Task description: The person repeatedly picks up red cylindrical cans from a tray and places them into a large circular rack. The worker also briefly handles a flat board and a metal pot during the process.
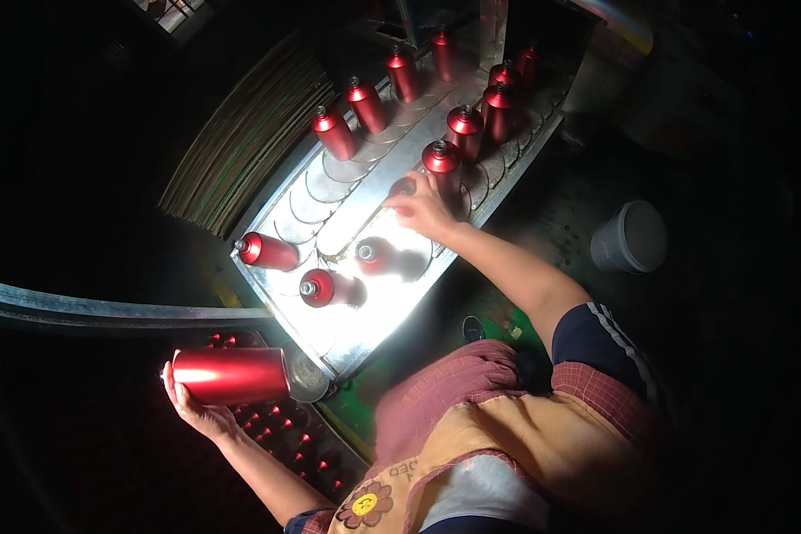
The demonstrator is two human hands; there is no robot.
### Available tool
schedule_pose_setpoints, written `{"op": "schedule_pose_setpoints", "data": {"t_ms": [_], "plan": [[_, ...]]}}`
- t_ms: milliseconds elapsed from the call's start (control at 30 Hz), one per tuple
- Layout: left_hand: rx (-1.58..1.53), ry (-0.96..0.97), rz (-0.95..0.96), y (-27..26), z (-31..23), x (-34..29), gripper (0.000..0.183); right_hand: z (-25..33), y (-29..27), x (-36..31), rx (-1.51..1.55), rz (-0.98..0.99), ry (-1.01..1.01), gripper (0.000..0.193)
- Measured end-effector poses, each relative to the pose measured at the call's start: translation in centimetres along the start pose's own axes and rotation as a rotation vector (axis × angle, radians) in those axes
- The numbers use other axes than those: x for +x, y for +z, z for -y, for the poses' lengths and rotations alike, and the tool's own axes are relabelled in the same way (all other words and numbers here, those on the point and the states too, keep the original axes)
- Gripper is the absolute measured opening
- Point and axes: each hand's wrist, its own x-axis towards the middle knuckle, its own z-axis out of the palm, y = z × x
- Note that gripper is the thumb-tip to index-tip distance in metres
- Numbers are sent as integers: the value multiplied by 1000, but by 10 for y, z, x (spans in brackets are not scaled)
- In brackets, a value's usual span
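Note:
My left hand (191,405) is wrapped around a shiny red metal bottle (236,376), which lies on its side in the air with its flat base toward the right. My right hand (427,212) reaches over the brightly lit metal conveyor (365,307), its fingers closed around the top of another red bottle (402,189), partly hidden and blurred. Just beyond it stands an upright red bottle (440,160). On the near end of the conveyor are a tilted-looking red bottle (269,252), a red bottle (325,288) and a glare-washed one (376,255).
More red bottles stand in two rows, including one at left (333,133) and one at right (465,132). Below my left hand, a crate holds many small-necked red bottles (303,440). A white bucket (630,237) stands on the floor at right; a curved metal rail (125,307) runs at left.

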Motion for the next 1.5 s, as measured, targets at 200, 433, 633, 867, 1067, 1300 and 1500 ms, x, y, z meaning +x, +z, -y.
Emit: {"op": "schedule_pose_setpoints", "data": {"t_ms": [200, 433, 633, 867, 1067, 1300, 1500], "plan": [[177, 209, 210, 132, 66, 122, 37, -27, -32, 11, -51, -116, 52, 46], [725, 341, 233, 244, 263, 199, 40, -125, -164, 53, 82, -351, 182, 48], [956, 165, 265, 232, 325, 196, 38, -253, -182, 124, 43, -523, 541, 63], [1104, 148, 347, 251, 293, 217, 42, -352, -154, 198, 196, -537, 715, 58], [1083, 148, 381, 297, 281, 245, 41, -369, -175, 209, 345, -640, 588, 28], [1088, 125, 385, 323, 273, 238, 40, -369, -221, 220, 53, -592, 771, 55], [1017, 178, 372, 313, 281, 226, 40, -318, -257, 202, -27, -723, 641, 55]]}}
